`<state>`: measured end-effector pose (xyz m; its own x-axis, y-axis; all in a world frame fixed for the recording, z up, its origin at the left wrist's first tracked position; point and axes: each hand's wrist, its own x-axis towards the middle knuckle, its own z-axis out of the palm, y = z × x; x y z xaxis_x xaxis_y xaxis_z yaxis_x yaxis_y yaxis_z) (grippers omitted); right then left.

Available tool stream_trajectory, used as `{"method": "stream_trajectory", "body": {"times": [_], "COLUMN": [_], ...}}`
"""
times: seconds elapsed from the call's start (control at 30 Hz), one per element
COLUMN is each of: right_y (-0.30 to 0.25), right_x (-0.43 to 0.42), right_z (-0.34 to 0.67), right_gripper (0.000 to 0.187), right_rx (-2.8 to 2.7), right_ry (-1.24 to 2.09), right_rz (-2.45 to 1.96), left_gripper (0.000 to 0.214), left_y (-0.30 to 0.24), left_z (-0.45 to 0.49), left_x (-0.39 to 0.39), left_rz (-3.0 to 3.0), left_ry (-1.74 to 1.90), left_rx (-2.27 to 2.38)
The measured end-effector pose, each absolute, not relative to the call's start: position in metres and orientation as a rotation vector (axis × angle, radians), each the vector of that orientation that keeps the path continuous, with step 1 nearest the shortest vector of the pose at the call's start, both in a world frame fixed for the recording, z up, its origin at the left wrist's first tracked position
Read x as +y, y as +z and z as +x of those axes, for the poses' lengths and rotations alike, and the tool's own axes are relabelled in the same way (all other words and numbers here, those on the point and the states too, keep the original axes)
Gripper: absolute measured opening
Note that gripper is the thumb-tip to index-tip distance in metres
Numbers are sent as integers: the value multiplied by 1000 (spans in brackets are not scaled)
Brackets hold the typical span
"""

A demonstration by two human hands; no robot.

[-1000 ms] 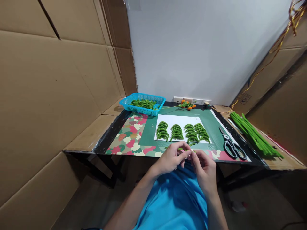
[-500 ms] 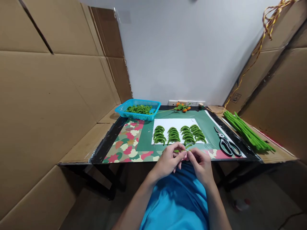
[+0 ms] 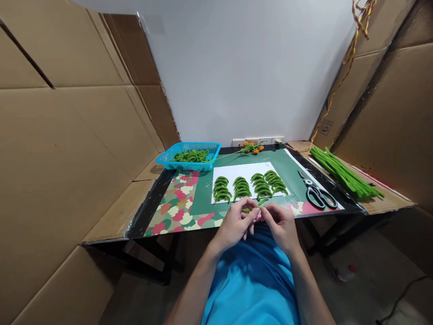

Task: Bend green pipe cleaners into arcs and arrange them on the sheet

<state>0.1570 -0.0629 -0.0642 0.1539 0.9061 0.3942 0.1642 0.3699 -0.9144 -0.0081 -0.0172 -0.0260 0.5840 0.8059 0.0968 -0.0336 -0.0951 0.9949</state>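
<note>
A small green piece [image 3: 260, 207] is pinched by the left hand [image 3: 235, 223] and right hand [image 3: 281, 224] at the front edge of the counter [image 3: 140, 221]. Just behind, bent green strips [image 3: 241, 188] sit on white paper [image 3: 232, 170]. Scissors [image 3: 313, 189] lie near the front right corner.

A black table [image 3: 145, 213] carries a green sheet [image 3: 203, 198] bordered in red, cream and green camouflage shapes along its left and near edges. A blue perforated plastic basket [image 3: 194, 167] stands at the far left corner, an orange-flowered green sprig [image 3: 252, 147] by the far edge, a rectangular white paper sheet [image 3: 230, 171] mid-table, black-handled metal scissors [image 3: 316, 197] towards the near right corner
</note>
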Motion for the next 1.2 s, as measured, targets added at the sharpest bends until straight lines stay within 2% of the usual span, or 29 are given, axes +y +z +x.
{"method": "stream_trajectory", "body": {"times": [0.83,1.07,1.13,1.2], "right_y": [-64,-63,-64,-64], "right_x": [-63,-63,-63,-64], "right_z": [157,157,157,157], "right_gripper": [33,32,33,33], "right_rx": [-1307,-1309,-1305,-1302], "right_ry": [717,691,677,670], "right_rz": [-1080,-1099,-1113,-1122], "left_gripper": [39,50,59,59], "left_y": [-24,-25,-26,-22], "left_z": [-8,-6,-3,1], "left_x": [-17,-18,-17,-18], "left_rz": [1479,1437,1412,1409], "left_ry": [797,826,894,1017], "left_rx": [664,670,691,741]}}
